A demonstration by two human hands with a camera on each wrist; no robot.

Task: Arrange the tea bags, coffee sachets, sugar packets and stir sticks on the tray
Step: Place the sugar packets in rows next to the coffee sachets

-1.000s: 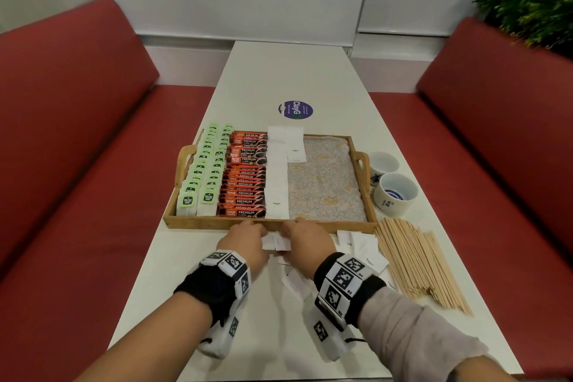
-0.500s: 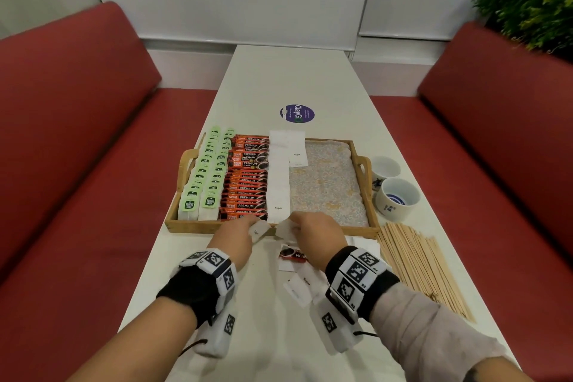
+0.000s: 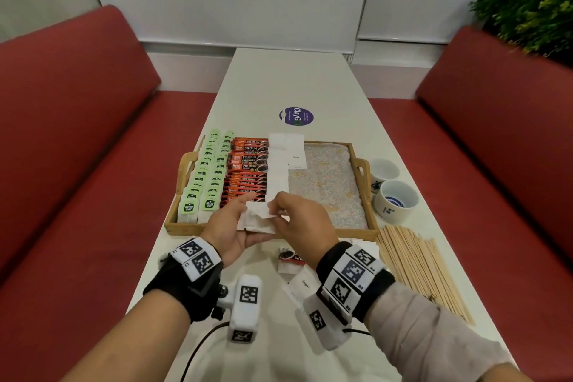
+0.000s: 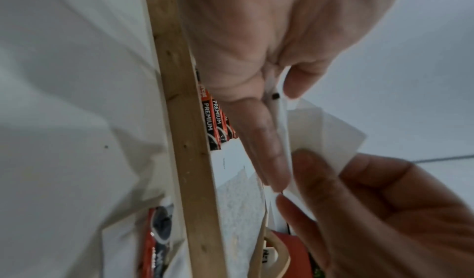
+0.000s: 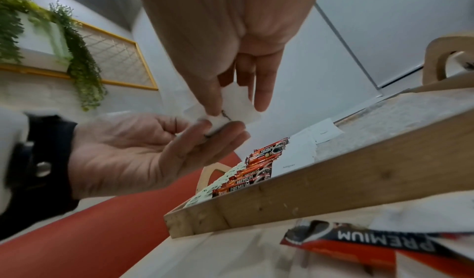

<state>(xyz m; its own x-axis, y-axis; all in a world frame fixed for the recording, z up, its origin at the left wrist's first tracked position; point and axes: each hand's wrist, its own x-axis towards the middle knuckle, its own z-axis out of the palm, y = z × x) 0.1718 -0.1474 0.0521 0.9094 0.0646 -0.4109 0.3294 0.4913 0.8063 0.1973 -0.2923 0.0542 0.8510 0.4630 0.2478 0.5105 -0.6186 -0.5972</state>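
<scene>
While the left hand (image 3: 231, 231) cradles white sugar packets (image 3: 257, 220), the right hand (image 3: 299, 220) pinches one.

Two cups (image 3: 390, 192), one tray (image 3: 361, 231), two tea bag rows (image 3: 204, 183), one loose coffee sachet (image 3: 290, 256) on tabletop (image 3: 288, 77); stir sticks (image 3: 415, 263) too many to count.

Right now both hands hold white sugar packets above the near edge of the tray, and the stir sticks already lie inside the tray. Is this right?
Not quite. The head view shows the stir sticks on the table, right of the tray, not inside. The left hand and right hand do hold the sugar packets there.
</scene>
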